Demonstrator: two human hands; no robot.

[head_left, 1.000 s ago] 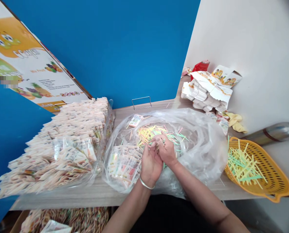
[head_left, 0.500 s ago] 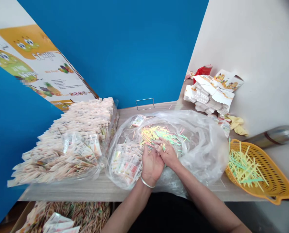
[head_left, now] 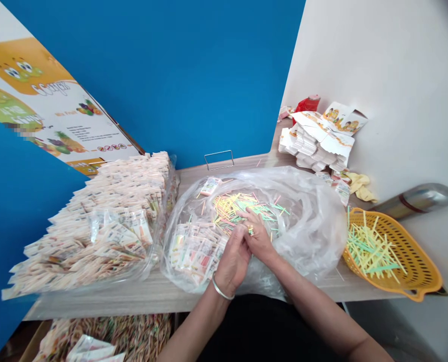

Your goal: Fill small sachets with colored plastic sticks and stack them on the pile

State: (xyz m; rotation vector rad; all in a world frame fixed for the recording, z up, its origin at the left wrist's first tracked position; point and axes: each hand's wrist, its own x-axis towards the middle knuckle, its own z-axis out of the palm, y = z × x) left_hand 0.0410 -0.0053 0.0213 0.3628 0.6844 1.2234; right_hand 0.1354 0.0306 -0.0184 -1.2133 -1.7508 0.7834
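Note:
Both hands meet over a clear plastic bag (head_left: 314,221) spread on the table. My left hand (head_left: 233,259), with a metal bangle at the wrist, has its fingers curled; what it holds is hidden. My right hand (head_left: 257,234), wearing a ring, touches the left one, its fingers closed over a pile of thin coloured sticks (head_left: 239,206) in yellow, green and pink. Small printed sachets (head_left: 192,249) lie in the bag just left of my hands.
A big heap of bagged sachets (head_left: 107,226) fills the table's left side. An orange basket (head_left: 416,274) with more sticks sits at right, a metal cylinder (head_left: 416,198) behind it. Folded cartons (head_left: 318,138) stand at the back right. More sachets lie below the table's edge (head_left: 107,342).
My hands have stayed together over the sticks, the left fingers curling tighter against the right hand. The view has shifted slightly.

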